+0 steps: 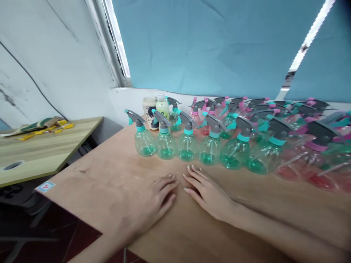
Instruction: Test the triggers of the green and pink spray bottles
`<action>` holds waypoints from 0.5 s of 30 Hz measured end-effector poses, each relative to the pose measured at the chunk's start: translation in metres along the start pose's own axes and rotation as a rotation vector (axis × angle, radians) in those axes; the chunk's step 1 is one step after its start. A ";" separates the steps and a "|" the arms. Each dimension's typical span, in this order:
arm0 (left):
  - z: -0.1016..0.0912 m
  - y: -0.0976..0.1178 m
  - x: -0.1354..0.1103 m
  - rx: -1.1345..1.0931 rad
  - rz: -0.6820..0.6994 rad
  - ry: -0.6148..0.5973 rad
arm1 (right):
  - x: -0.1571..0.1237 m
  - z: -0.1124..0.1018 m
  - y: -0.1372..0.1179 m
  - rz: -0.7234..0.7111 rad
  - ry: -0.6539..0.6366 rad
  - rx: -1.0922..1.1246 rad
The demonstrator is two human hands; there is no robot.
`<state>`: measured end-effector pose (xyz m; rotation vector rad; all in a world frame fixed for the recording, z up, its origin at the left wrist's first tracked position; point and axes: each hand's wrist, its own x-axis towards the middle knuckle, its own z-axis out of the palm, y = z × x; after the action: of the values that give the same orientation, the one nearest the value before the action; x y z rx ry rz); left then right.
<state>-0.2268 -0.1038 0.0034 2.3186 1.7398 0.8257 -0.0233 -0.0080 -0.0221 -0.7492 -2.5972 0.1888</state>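
Note:
My left hand (153,202) lies flat, palm down, on the brown board table (90,186), fingers stretched and holding nothing. My right hand (208,191) rests flat beside it, fingers spread, almost touching the left fingertips. Just beyond both hands stands a row of teal see-through spray bottles (186,144) with grey triggers. Pink spray bottles (307,164) continue the rows to the right and behind.
A white jar (149,111) and a small pale green bottle (162,106) stand behind the teal row. A lighter wooden desk (41,153) at left carries yellow and green items and a tape roll (12,166). Blue blinds cover the window behind.

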 end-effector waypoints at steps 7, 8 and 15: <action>-0.030 -0.072 0.005 -0.060 -0.298 0.373 | 0.033 0.013 -0.021 -0.112 0.022 0.126; -0.033 -0.080 0.008 -0.061 -0.338 0.446 | 0.037 0.013 -0.023 -0.134 0.023 0.151; -0.035 -0.111 0.038 -0.077 -0.402 0.639 | 0.082 0.022 -0.029 -0.369 -0.055 0.285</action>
<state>-0.3314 -0.0398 0.0000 1.6498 2.2395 1.6178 -0.1095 0.0115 -0.0045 -0.1633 -2.6257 0.4578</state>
